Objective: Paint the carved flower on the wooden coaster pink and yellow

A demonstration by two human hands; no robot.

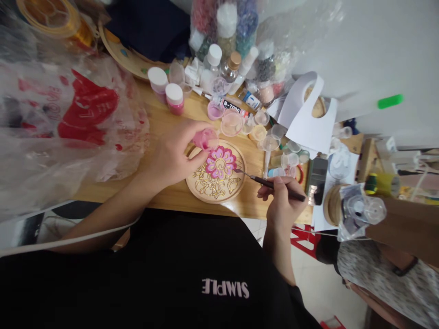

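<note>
A round wooden plaque [216, 197] lies flat near the table's front edge, with raised gold outlines and a pink and dark-pink flower [221, 163] on its upper part. My left hand [178, 153] holds a small clear cup of pink paint [206, 139], tilted, above the plaque's upper left rim. My right hand [284, 196] is closed around the dark handle of a small palette knife [262, 181]. Its metal tip is by the flower's right-hand petals; whether it touches the surface I cannot tell. The lower gold outlines show bare wood between them.
White-capped jars [174, 98] and small bottles [214, 57] crowd the back. Small plastic cups [270, 142] and a glue tube [231, 106] lie behind and right of the plaque. A crumpled plastic bag [85, 114] fills the left. A phone [317, 180] lies at right; another person [391, 274] sits beyond.
</note>
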